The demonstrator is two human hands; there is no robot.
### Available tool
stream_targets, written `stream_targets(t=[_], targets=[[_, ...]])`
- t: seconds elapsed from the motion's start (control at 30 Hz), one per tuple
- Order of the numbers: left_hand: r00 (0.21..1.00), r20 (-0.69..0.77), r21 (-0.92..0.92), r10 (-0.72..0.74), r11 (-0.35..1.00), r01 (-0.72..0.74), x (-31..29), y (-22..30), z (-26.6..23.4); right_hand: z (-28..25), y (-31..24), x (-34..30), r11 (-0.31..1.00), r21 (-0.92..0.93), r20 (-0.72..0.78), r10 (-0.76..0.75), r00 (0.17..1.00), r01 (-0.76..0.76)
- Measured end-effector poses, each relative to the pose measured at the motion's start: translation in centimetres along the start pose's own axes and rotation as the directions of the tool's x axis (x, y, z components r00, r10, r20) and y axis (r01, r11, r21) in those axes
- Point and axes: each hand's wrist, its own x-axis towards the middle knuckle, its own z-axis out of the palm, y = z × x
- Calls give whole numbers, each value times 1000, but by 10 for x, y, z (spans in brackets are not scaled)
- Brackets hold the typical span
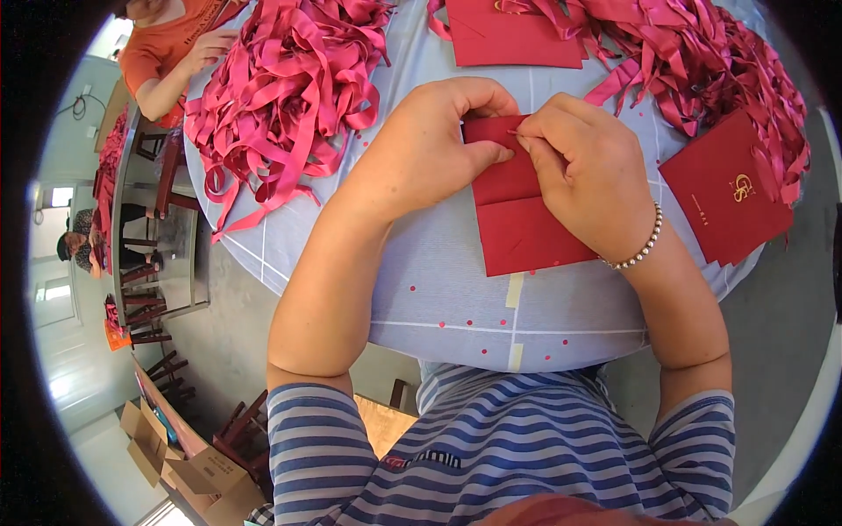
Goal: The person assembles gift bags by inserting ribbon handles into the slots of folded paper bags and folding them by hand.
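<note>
A flat red paper bag (535, 235) with a crease across it lies on the table in front of me. My left hand (443, 131) grips its upper left edge, the thumb on top and the fingers curled behind. Near the top edge my right hand (588, 167) pinches a small pink bit, which looks like a ribbon end (514, 131), against the bag's face. The rest of that ribbon is hidden. A big heap of pink-red satin ribbons (289, 96) lies beyond my left hand.
More flat red bags (513, 35) lie at the far side, others with a gold emblem (728, 193) at right, by a second ribbon heap (693, 61). Small red paper dots (469, 323) dot the pale tablecloth (412, 302). A person in orange (162, 61) sits at far left; cardboard boxes (197, 473) stand lower left.
</note>
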Motion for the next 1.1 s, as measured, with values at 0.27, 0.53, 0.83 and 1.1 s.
stream_targets(t=[0.27, 0.53, 0.83, 1.1], targets=[[1000, -7, 7, 4, 1000, -4, -2, 0, 3, 0, 1, -2, 999, 34, 36, 16, 999, -18], [997, -61, 178, 51, 983, -39, 1, 3, 8, 17, -15, -2, 947, -287, -21, -160, 987, 147], [995, 93, -208, -43, 976, 61, 2, -5, -7, -19, 19, 4, 908, 261, 68, 322, 944, -329], [982, 164, -314, -95, 939, 143, 3, -3, -14, -26, 14, 4, 942, 239, 136, 209, 968, -236]])
